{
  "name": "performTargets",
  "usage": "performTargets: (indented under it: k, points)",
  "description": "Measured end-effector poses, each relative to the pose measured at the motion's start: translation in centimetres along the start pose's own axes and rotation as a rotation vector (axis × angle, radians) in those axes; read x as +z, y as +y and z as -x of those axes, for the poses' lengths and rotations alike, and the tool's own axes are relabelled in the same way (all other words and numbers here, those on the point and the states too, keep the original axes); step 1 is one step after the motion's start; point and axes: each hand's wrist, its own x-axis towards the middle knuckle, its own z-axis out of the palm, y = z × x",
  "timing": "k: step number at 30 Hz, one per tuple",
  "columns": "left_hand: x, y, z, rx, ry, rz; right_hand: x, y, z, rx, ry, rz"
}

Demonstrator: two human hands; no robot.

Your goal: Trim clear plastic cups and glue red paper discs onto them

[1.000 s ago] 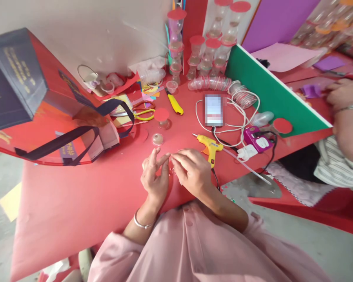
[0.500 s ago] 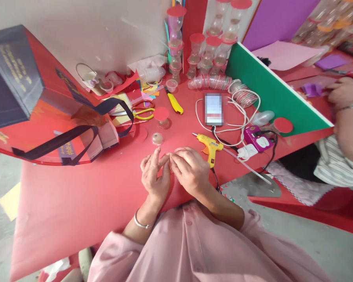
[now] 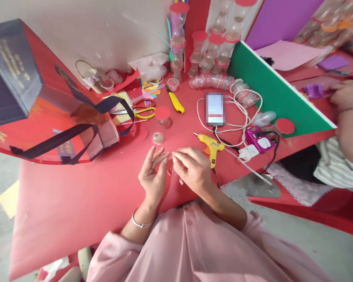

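Note:
Above the red tabletop (image 3: 85,199), my left hand (image 3: 153,172) is raised palm up, its fingers apart and nothing visible in them. Close beside it, my right hand (image 3: 191,167) has thumb and fingertips pinched together; whatever may be between them is too small to make out. Small scraps (image 3: 181,181) lie on the table between my hands. Just beyond my fingers sits a small clear plastic cup piece (image 3: 158,138) with pale contents. Behind that stands a cup piece with a red disc top (image 3: 162,113). A yellow glue gun (image 3: 212,148) lies right of my right hand.
A large red bag (image 3: 44,129) stands at left. Scissors (image 3: 144,107), a yellow cutter (image 3: 175,102), a phone (image 3: 215,109) with cables and a purple adapter (image 3: 260,139) lie behind. Hourglass-like cup stacks (image 3: 178,39) stand at the back. A green panel (image 3: 279,90) separates another person's arm (image 3: 351,129).
My hands have moved slightly apart, and the left fingers have spread. Scraps now show on the table between them. The view has shifted a little.

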Motion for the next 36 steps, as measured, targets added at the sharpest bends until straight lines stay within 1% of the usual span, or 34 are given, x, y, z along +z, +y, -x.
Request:
performTargets:
  k: [5,8,10,12,15,17,22,27,36]
  points:
    - [-0.1,0.1,0.0,-0.06,-0.017,0.041,0.2,0.1,0.2,0.026,-0.048,0.011]
    - [-0.1,0.1,0.1,-0.055,-0.026,0.03,0.3,0.2,0.2,0.025,-0.034,0.018]
    - [-0.1,0.0,0.0,-0.076,-0.03,0.059,0.2,0.2,0.1,0.016,-0.013,0.025]
    - [-0.1,0.0,-0.2,-0.149,-0.033,0.128,0.2,0.2,0.0,0.016,0.004,0.018]
    - [-0.1,0.0,-0.6,-0.295,-0.039,0.245,0.1,0.3,0.0,0.035,0.02,-0.006]
    - [-0.1,0.0,-0.8,-0.345,-0.039,0.285,0.1,0.4,0.0,0.047,0.015,-0.027]
    - [-0.1,-0.1,-0.9,-0.357,-0.034,0.307,0.0,0.4,0.0,0.055,-0.016,-0.067]
    - [-0.2,-0.2,-0.8,-0.335,-0.047,0.292,0.0,0.3,0.0,0.076,-0.037,-0.077]
    - [-0.1,-0.2,-0.8,-0.314,-0.072,0.286,0.0,0.2,0.1,0.095,-0.037,-0.087]
